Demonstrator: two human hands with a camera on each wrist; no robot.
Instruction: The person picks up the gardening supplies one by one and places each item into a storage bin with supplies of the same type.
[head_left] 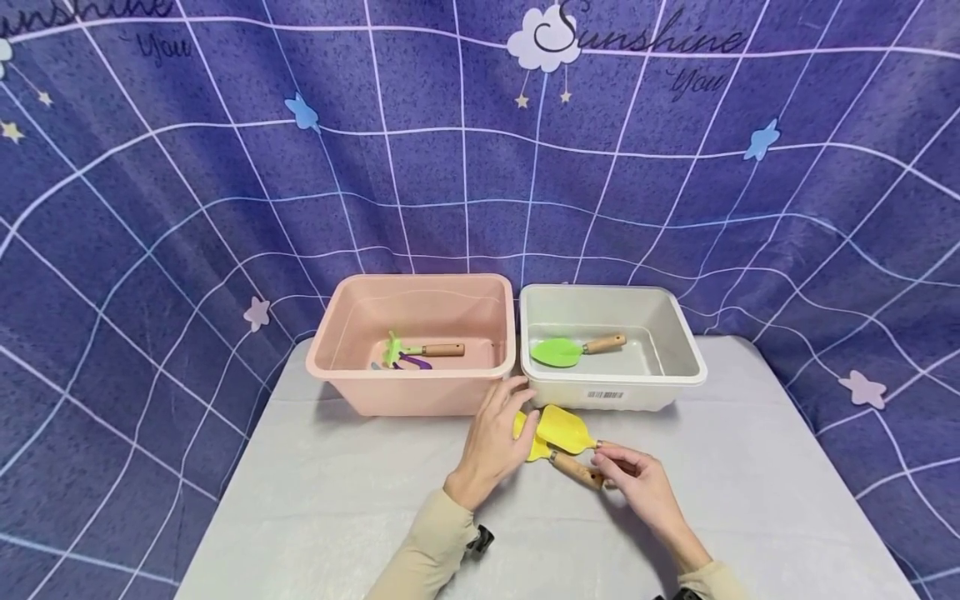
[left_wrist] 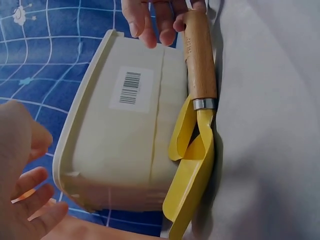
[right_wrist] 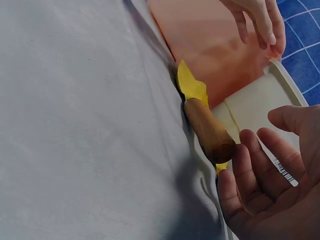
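Note:
Two yellow garden shovels with wooden handles lie partly overlapping in front of the boxes. One blade (head_left: 566, 429) points up toward the grey box; the other shovel's wooden handle (head_left: 576, 470) slants nearer the front edge. My left hand (head_left: 497, 433) hovers over the left blade with fingers apart, its fingertips by the gap between the boxes. At the handle ends is my right hand (head_left: 637, 485), fingers loosely bent and thumb apart from them in the right wrist view. Its fingertips reach right up to the wooden handle (right_wrist: 209, 131).
A pink box (head_left: 420, 393) on the left contains a green hand rake (head_left: 393, 348) with a wooden handle and a purple tool (head_left: 415, 362). Beside it, a grey-white box (head_left: 613, 377) holds a green trowel (head_left: 557, 352). A patterned blue curtain (head_left: 480, 167) hangs behind the table.

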